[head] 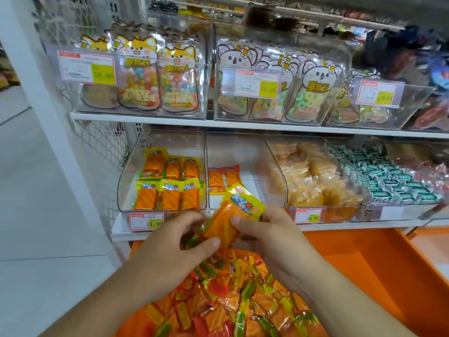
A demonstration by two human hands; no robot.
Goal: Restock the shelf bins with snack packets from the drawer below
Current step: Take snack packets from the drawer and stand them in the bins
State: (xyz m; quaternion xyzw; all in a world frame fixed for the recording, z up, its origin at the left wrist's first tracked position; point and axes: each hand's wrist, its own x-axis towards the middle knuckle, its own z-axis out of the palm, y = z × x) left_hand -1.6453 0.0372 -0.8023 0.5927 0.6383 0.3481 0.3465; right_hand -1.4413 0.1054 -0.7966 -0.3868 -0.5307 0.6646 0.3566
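Both hands meet in front of the lower shelf (243, 229), above the open orange drawer (364, 259). The left hand (175, 242) curls its fingers around a small bunch of orange snack packets (218, 229), its thumb pressed on the lower end of the topmost one. The right hand (264, 229) pinches the same bunch from the other side, thumb on the front of the top packet, whose yellow header points up and right towards the bins. Below the hands, the drawer holds a loose heap of packets (230, 300) in orange, red, yellow and green.

On the lower shelf, the leftmost clear bin (126, 181) holds two rows of yellow-topped orange packets lying flat. The next bin (274, 181) holds only a couple of red-topped packets (224, 178) at its left side. Further right are bins of pale orange snacks (311, 181) and green-wrapped ones (398, 178). The upper shelf carries bins of candy bags (145, 79) with cartoon animal heads.
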